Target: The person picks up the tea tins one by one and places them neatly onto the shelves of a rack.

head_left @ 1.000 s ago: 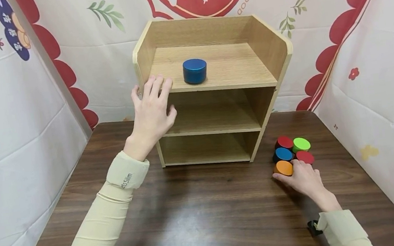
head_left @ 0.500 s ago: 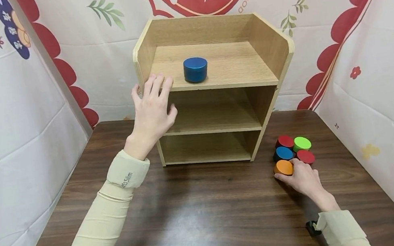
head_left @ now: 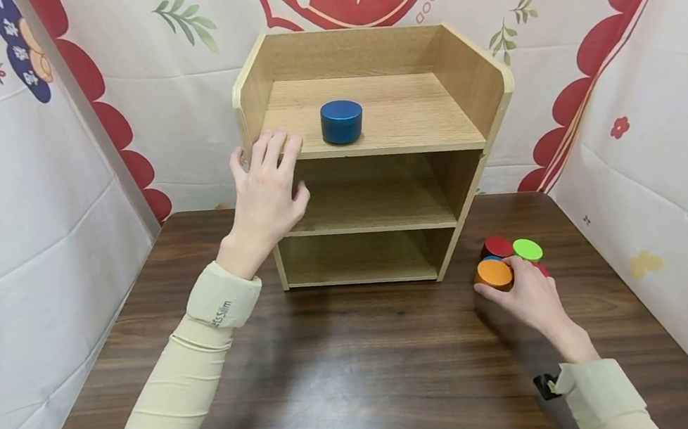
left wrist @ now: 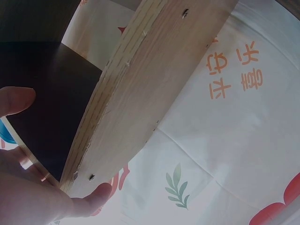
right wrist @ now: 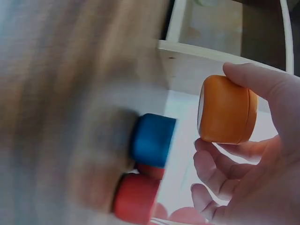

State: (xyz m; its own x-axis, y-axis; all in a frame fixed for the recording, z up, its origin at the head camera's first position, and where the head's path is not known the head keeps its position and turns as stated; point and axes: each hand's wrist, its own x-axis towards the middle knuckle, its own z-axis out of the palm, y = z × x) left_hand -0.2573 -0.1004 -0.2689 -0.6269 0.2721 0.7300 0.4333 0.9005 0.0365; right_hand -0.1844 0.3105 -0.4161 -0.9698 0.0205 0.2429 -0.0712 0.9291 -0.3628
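My left hand (head_left: 267, 198) grips the front left corner of the wooden shelf (head_left: 375, 153). Its fingers lie over the top board and the side panel (left wrist: 131, 89), and its thumb (left wrist: 18, 101) is by the compartment below. An orange round tin (head_left: 494, 274) is pinched between thumb and fingers of my right hand (head_left: 535, 299), lifted off the table in the right wrist view. Just behind it are a blue tin (right wrist: 153, 139), a red tin (right wrist: 136, 198), a green tin (head_left: 527, 250) and another red tin (head_left: 540, 268), partly hidden by my hand. One more blue tin (head_left: 342, 122) stands on the top board.
The shelf has two lower compartments facing front, with raised sides and back around its top board. It stands on a dark wooden table (head_left: 361, 368). Printed cloth (head_left: 182, 134) hangs behind and along both sides.
My right hand has raised the orange tin from the table, so it now covers most of the blue tin behind it. The left hand stays on the shelf.
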